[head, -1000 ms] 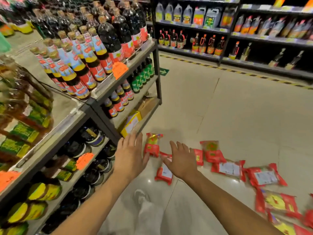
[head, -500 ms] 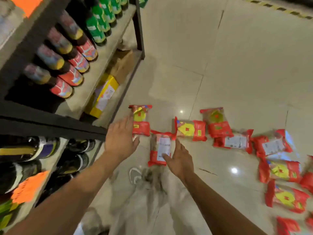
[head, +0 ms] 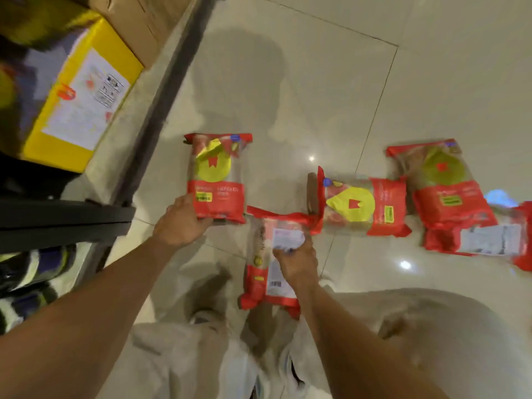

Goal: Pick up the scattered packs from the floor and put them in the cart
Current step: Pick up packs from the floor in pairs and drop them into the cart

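Several red packs lie on the tiled floor. My left hand (head: 181, 223) grips the near bottom corner of a pack with a yellow circle (head: 216, 174), which lies face up beside the shelf. My right hand (head: 296, 262) curls over a second pack (head: 266, 272) lying label side up just in front of my feet, with the fingers on its white label. To the right lie a sideways pack (head: 362, 205), another face-up pack (head: 443, 182) and a label-up pack (head: 486, 237). The cart is out of view.
A dark metal shelf frame (head: 161, 90) runs along the left, close to the left hand. On its bottom shelf sit a yellow carton (head: 74, 96) and a brown cardboard box (head: 138, 21). Bottles (head: 28, 277) lie at lower left. My knees and shoes are below.
I have bent down much closer to the floor. Both hands, open and reaching before, now hold a pack each: the left one the yellow-circle pack, the right one the label-up pack.
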`<act>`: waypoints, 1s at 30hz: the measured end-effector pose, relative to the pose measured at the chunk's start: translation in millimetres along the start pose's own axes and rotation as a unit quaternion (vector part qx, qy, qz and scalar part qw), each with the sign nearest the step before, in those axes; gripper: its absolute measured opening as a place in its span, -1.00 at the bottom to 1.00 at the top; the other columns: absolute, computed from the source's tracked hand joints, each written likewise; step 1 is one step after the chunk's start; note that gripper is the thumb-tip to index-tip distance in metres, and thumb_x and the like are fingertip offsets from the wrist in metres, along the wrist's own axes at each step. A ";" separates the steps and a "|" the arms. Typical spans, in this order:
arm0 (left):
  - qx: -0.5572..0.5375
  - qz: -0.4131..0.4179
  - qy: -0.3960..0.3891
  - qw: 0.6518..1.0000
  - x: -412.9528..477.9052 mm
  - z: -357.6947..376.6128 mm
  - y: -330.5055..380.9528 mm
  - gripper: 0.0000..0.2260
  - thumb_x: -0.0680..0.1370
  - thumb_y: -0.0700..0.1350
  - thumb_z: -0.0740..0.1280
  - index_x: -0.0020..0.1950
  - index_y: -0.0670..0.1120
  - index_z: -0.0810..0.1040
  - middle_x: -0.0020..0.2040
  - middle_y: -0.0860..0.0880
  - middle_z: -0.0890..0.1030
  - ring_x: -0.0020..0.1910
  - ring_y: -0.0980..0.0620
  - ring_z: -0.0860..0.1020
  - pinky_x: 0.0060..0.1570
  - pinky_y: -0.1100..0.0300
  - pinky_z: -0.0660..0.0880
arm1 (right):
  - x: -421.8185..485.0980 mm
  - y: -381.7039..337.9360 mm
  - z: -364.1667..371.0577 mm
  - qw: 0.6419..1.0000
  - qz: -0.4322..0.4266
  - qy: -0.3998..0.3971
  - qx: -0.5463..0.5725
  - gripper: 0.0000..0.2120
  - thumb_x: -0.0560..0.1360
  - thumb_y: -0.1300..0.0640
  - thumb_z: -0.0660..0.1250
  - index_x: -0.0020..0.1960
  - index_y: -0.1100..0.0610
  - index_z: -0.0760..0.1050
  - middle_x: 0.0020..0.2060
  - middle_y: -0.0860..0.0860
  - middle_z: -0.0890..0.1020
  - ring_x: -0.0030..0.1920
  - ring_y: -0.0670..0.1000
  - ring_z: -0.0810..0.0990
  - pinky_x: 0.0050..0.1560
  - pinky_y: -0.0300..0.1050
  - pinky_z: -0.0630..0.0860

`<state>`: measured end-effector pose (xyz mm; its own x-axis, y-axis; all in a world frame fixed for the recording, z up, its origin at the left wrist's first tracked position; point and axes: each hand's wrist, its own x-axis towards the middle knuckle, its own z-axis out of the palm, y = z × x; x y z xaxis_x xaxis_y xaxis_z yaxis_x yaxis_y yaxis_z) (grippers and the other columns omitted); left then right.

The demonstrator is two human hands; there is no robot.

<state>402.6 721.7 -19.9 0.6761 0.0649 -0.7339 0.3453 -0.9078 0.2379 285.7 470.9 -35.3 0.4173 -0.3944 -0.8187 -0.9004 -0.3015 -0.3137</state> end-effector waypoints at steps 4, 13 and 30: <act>-0.132 -0.055 0.032 0.989 64.1 9.0 4.6 -0.29 0.36 0.20 0.55 0.40 -0.06 0.43 0.30 -0.20 0.58 0.21 -0.26 0.60 0.22 -0.15 0.55 | 62.6 27.6 20.8 0.996 0.074 -0.011 0.042 -0.08 0.30 -0.15 0.62 0.46 0.22 0.28 0.27 0.16 0.57 0.27 0.23 0.57 0.27 0.10 0.52; -0.292 -0.157 -0.036 0.943 119.6 10.9 13.5 -0.35 0.27 -0.02 0.67 0.27 -0.19 0.56 0.04 -0.17 0.69 -0.13 -0.12 0.67 -0.16 0.06 0.61 | 101.4 14.6 30.2 0.996 0.036 -0.067 0.049 -0.22 0.06 -0.15 0.73 0.18 0.03 0.51 -0.12 -0.13 0.71 -0.13 -0.03 0.71 -0.02 -0.01 0.67; -0.442 -0.040 0.148 0.884 -259.2 -206.3 81.5 -0.20 0.05 0.13 0.58 0.22 -0.09 0.45 0.03 -0.06 0.65 0.00 -0.09 0.65 0.04 -0.05 0.60 | -216.3 -228.7 -236.6 0.959 -0.236 0.012 0.155 -0.45 0.30 0.18 0.65 0.11 0.14 0.37 -0.07 0.04 0.66 -0.11 0.02 0.69 -0.10 0.01 0.66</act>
<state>389.7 716.4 321.0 0.7222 0.3390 -0.6029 0.6845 -0.2246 0.6936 430.5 419.8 327.4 0.7870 -0.2988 -0.5398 -0.6019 -0.1799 -0.7780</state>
